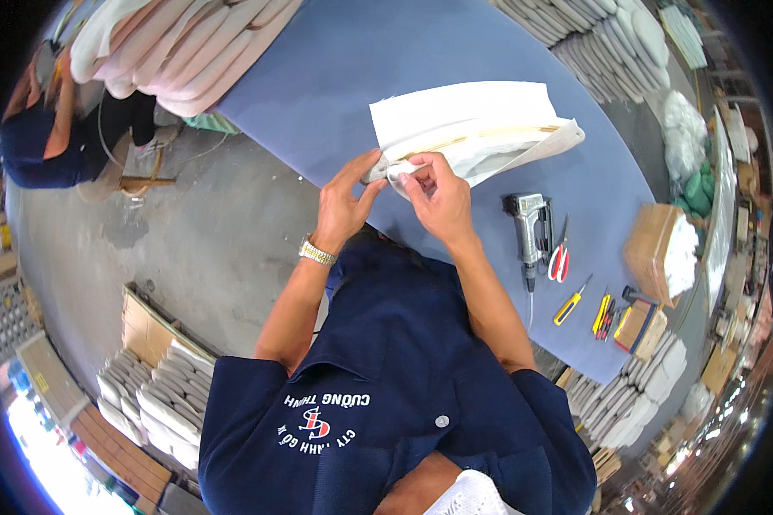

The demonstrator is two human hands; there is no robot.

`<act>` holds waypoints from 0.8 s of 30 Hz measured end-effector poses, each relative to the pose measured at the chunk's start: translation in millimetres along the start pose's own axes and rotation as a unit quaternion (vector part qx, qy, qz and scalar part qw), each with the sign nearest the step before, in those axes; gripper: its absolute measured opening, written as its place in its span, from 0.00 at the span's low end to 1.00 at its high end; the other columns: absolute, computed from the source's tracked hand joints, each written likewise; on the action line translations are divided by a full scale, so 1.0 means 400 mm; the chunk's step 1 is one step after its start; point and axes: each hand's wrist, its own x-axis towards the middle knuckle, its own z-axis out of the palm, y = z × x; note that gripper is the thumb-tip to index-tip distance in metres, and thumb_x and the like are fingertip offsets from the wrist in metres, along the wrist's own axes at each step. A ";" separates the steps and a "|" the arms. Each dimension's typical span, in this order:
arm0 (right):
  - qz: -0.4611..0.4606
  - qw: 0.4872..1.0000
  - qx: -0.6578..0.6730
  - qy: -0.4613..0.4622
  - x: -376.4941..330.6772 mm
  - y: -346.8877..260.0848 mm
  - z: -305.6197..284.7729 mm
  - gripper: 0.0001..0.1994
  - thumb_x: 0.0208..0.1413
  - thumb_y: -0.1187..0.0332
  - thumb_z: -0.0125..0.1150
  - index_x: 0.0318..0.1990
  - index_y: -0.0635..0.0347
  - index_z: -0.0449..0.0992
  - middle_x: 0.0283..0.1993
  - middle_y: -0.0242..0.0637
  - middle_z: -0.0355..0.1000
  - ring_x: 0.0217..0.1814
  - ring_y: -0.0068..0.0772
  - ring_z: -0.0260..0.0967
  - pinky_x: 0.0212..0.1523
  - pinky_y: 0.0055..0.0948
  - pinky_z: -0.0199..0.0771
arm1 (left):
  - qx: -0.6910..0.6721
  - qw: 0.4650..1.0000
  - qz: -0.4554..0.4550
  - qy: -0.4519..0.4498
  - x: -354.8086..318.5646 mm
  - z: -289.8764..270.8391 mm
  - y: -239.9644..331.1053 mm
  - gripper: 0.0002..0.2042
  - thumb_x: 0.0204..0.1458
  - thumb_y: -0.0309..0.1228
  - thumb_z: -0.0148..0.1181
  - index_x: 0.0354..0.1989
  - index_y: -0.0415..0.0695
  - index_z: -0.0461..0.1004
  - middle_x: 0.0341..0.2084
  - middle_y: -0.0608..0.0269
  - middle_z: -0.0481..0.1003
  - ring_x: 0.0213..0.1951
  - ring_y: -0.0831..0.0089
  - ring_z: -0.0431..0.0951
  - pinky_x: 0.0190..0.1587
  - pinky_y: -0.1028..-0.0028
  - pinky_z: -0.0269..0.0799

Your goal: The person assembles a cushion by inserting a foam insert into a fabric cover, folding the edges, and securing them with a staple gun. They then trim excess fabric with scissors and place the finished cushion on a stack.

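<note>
At the near edge of the blue bench (335,77), the left hand (342,206) and right hand (438,199) are both closed in a pinch on the rounded end of a white fabric-covered panel (477,137), which lies flat across the bench's middle. This looks like the step of pulling the cover tight around the panel's end; the next move probably calls for holding that fold firm. Farther toward the right edge lie a pneumatic stapler (528,227), red-handled scissors (559,256) and a yellow utility knife (570,303).
</note>
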 end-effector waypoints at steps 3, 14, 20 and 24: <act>0.061 0.995 -0.084 -0.001 0.004 -0.020 0.001 0.11 0.58 0.66 0.70 0.42 0.61 0.78 0.27 0.39 0.79 0.26 0.35 0.76 0.29 0.34 0.72 | 0.001 1.000 0.020 -0.022 -0.009 -0.007 0.000 0.22 0.54 0.28 0.70 0.59 0.41 0.77 0.56 0.51 0.79 0.57 0.57 0.80 0.59 0.64 0.75; 0.100 0.967 -0.232 -0.039 -0.010 -0.109 0.033 0.08 0.60 0.66 0.65 0.37 0.62 0.77 0.30 0.45 0.77 0.30 0.45 0.75 0.33 0.42 0.72 | -0.014 0.996 0.066 -0.061 -0.036 -0.017 -0.039 0.25 0.52 0.33 0.73 0.59 0.45 0.77 0.58 0.57 0.78 0.61 0.61 0.77 0.59 0.65 0.77; 0.169 0.966 -0.177 0.085 -0.062 -0.089 0.057 0.12 0.62 0.62 0.67 0.37 0.63 0.76 0.25 0.32 0.69 0.26 0.26 0.65 0.29 0.29 0.68 | -0.005 0.994 0.087 -0.067 -0.038 -0.016 -0.060 0.27 0.52 0.37 0.71 0.61 0.47 0.75 0.59 0.61 0.78 0.61 0.63 0.78 0.54 0.66 0.80; 0.117 0.922 -0.366 0.038 -0.052 -0.113 0.082 0.15 0.62 0.60 0.67 0.33 0.64 0.75 0.28 0.33 0.68 0.27 0.24 0.63 0.30 0.28 0.66 | -0.009 0.993 0.101 -0.059 -0.033 -0.019 -0.062 0.26 0.52 0.37 0.71 0.61 0.47 0.76 0.59 0.62 0.78 0.60 0.63 0.78 0.52 0.67 0.81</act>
